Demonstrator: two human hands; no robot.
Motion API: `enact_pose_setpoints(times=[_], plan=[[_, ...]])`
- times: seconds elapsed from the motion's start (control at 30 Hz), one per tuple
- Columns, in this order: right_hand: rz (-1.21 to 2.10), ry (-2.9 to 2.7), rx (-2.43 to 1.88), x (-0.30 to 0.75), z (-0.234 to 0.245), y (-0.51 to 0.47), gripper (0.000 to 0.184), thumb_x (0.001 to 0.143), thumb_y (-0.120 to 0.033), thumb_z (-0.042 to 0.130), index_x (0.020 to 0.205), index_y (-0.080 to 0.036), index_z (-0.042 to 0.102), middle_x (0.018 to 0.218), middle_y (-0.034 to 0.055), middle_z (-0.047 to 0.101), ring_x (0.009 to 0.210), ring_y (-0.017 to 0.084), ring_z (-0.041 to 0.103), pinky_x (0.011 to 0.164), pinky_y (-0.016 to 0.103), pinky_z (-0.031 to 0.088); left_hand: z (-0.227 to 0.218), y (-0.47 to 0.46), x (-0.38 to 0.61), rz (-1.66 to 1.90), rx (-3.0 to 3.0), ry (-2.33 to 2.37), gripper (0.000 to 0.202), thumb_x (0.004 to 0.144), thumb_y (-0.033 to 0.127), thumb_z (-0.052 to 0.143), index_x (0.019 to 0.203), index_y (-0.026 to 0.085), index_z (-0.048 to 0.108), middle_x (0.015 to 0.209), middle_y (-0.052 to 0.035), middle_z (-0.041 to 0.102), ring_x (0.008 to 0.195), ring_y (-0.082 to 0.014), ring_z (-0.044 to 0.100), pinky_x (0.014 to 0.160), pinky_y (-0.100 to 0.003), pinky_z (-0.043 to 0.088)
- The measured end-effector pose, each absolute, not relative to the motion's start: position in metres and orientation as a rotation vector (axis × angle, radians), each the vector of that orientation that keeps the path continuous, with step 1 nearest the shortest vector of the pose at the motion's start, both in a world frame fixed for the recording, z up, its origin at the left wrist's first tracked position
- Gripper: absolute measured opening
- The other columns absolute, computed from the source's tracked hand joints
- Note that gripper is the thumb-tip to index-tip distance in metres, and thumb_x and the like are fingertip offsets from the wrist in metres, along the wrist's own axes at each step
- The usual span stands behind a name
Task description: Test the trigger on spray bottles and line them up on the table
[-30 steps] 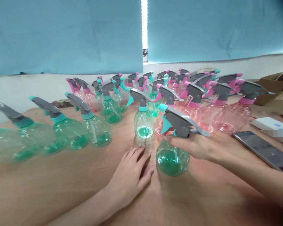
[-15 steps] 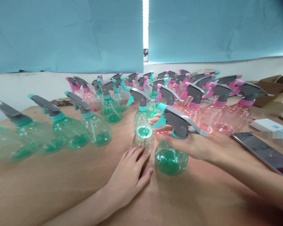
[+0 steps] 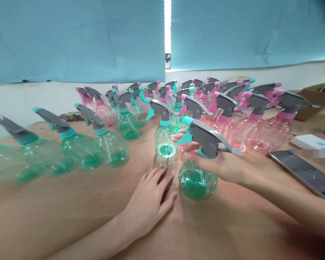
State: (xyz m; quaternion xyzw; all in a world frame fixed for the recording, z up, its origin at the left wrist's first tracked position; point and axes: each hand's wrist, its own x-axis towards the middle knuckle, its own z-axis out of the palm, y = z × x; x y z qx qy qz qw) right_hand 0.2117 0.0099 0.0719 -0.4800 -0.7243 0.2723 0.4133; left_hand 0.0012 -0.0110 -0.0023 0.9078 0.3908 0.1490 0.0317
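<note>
Head view; dial centred on the first item, twelve o'clock facing away from the wearer.

Item: one green spray bottle (image 3: 197, 184), round-bodied, see-through, near the middle of the table (image 3: 83, 216). Grey spray head (image 3: 206, 135) on top, its teal trigger (image 3: 185, 137) pointing to ten o'clock. Teal collar (image 3: 207, 154) at the neck.

Right hand (image 3: 219, 164): comes in from four o'clock, at the neck, thumb across the front, fingers stretched out behind. Firmness of hold: cannot tell.

Left hand (image 3: 148, 198): at eight o'clock, palm down on the table, fingers slightly spread, holding nothing visible.

Nearby stock: single pale green bottle (image 3: 165, 139) at eleven; green row (image 3: 78, 150) at nine to ten; pink bottles (image 3: 276, 133) at one to two; phone (image 3: 303, 171) at three; open carton (image 3: 314, 99) at two.

Handling, by judgement: light, top-heavy by reason of the large head; wall thin and springy, likely to dent under a squeeze; smooth, so apt to slide if gripped on the round belly. Body unlikely to shatter; trigger probably the weakest part. Best hold: thumb and fingers round the neck just under the collar, clear of the trigger.
</note>
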Motion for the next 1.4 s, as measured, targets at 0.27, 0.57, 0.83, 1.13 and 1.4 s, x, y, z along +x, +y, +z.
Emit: enact_pose_setpoints(times=[0.27, 0.57, 0.83, 1.13, 1.4], plan=[[0.693, -1.854, -1.197, 0.213, 0.074, 0.010, 0.008, 0.072, -0.030, 0.054, 0.069, -0.023, 0.058, 0.075, 0.0025, 0.066, 0.069, 0.018, 0.062, 0.060, 0.031, 0.052, -0.003, -0.010, 0.001, 0.457, 2.797, 1.213, 0.041, 0.093, 0.030, 0.052, 0.130, 0.014, 0.053, 0.133, -0.0165, 0.053, 0.124, -0.0327, 0.047, 0.100, -0.052, 0.040], [0.643, -1.812, -1.139, 0.213, 0.067, 0.012, 0.006, 0.071, -0.029, 0.055, 0.072, -0.024, 0.058, 0.080, 0.0039, 0.067, 0.075, 0.021, 0.065, 0.063, 0.034, 0.053, -0.003, -0.011, 0.001, 0.462, 2.791, 1.215, 0.040, 0.093, 0.030, 0.052, 0.130, 0.015, 0.053, 0.134, -0.0162, 0.053, 0.123, -0.0330, 0.048, 0.100, -0.053, 0.040], [0.658, -1.848, -1.161, 0.212, 0.070, 0.011, 0.005, 0.073, -0.026, 0.056, 0.069, -0.024, 0.058, 0.078, 0.0027, 0.069, 0.078, 0.022, 0.067, 0.066, 0.034, 0.054, -0.003, -0.012, 0.001, 0.496, 2.783, 1.212, 0.038, 0.094, 0.031, 0.051, 0.129, 0.017, 0.053, 0.133, -0.0152, 0.054, 0.123, -0.0321, 0.048, 0.100, -0.052, 0.039], [0.666, -1.809, -1.130, 0.211, 0.070, 0.011, 0.003, 0.069, -0.024, 0.054, 0.066, -0.025, 0.054, 0.073, 0.0008, 0.064, 0.073, 0.021, 0.064, 0.066, 0.035, 0.054, -0.003, -0.013, 0.001, 0.440, 2.785, 1.228, 0.040, 0.093, 0.031, 0.052, 0.130, 0.014, 0.053, 0.134, -0.0160, 0.052, 0.123, -0.0317, 0.047, 0.102, -0.051, 0.038], [0.673, -1.847, -1.140, 0.212, 0.078, 0.008, 0.005, 0.068, -0.024, 0.051, 0.063, -0.024, 0.051, 0.075, 0.0023, 0.061, 0.072, 0.019, 0.060, 0.064, 0.032, 0.050, -0.003, -0.012, 0.001, 0.454, 2.773, 1.217, 0.041, 0.094, 0.031, 0.053, 0.131, 0.014, 0.052, 0.134, -0.0161, 0.052, 0.124, -0.0311, 0.046, 0.102, -0.049, 0.038]])
